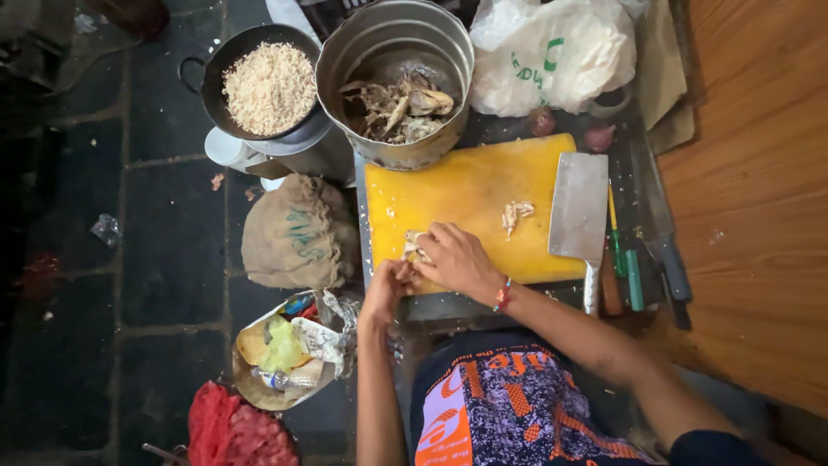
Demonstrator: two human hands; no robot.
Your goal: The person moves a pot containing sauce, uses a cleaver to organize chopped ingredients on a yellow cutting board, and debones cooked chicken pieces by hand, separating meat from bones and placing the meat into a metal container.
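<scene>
Both my hands are at the near edge of the yellow cutting board (pixel 470 194), my landmark here. My right hand (pixel 457 259) lies fingers curled over a small pale piece of peeled stuff (pixel 414 246), prob. garlic or ginger, pressing it down on the board; hand partly closed, thumb side toward my left. A coloured bracelet (pixel 502 296) sits on that wrist. My left hand (pixel 385 289) is just off the board's near-left corner, fingers bunched and touching the right hand; can't tell if it's got hold of anything, fingertips hidden.

More pale scraps (pixel 516 213) lie on the board, right of centre, apart from my hands. A cleaver (pixel 580 211) rests flat on the board's right end, blade pointing away from me, handle toward me. Right of the board, on the dark desk strip: a green-handled tool (pixel 632 276) & a dark knife (pixel 668 250), side by side. Beyond them, wooden surface (pixel 750 216).

Behind the board: a steel pot (pixel 395 78) w/ brownish peels and scraps inside, touching the board's far edge. Left of the pot, a black pan (pixel 263 82) full of finely chopped pale bits. Behind the board's right half, a white plastic bag (pixel 552 52), plus two reddish onions (pixel 569 129) near it.

Left of the board, on the stone floor: a burlap sack (pixel 297 229); nearer me, an open bag of rubbish (pixel 289 349) & a red mesh bag (pixel 233 431).
</scene>
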